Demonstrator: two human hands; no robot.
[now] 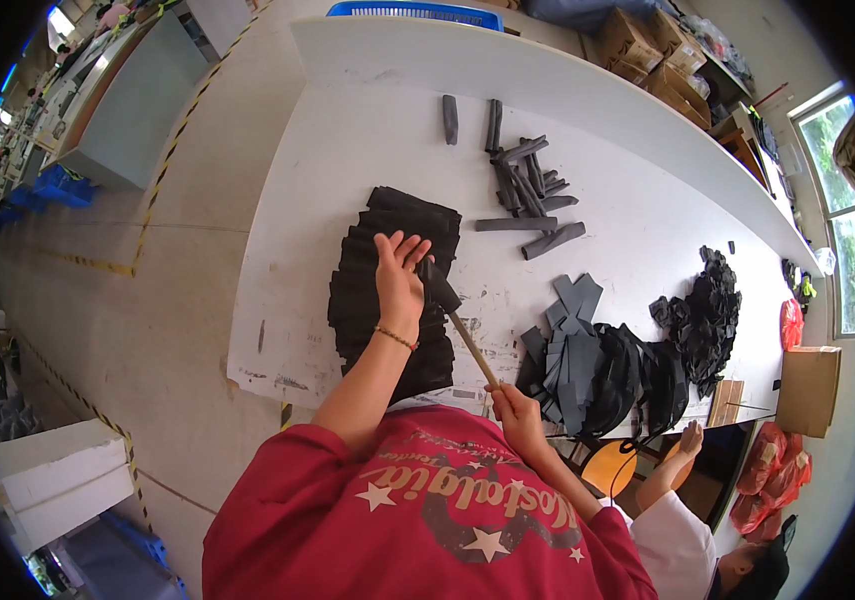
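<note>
My right hand (519,412) is closed around the near end of a thin wooden stick (474,346), which slants up and away to the left. On its far end sits a black sleeve-like piece (439,287) of soft material. Beside that piece my left hand (402,280) has its fingers stretched out and spread; whether the thumb side touches it I cannot tell. Under and around the left hand lies a layered stack of black pieces (392,215), overlapping in a row near the table's left side.
The white table (347,130) has a raised board along its far edge. Dark grey tubes (522,185) lie loosely at the back. Flat grey strips (572,355), black bands (617,375) and a heap of small black pieces (707,310) are at right. A co-worker's hand (687,440) is near the right edge.
</note>
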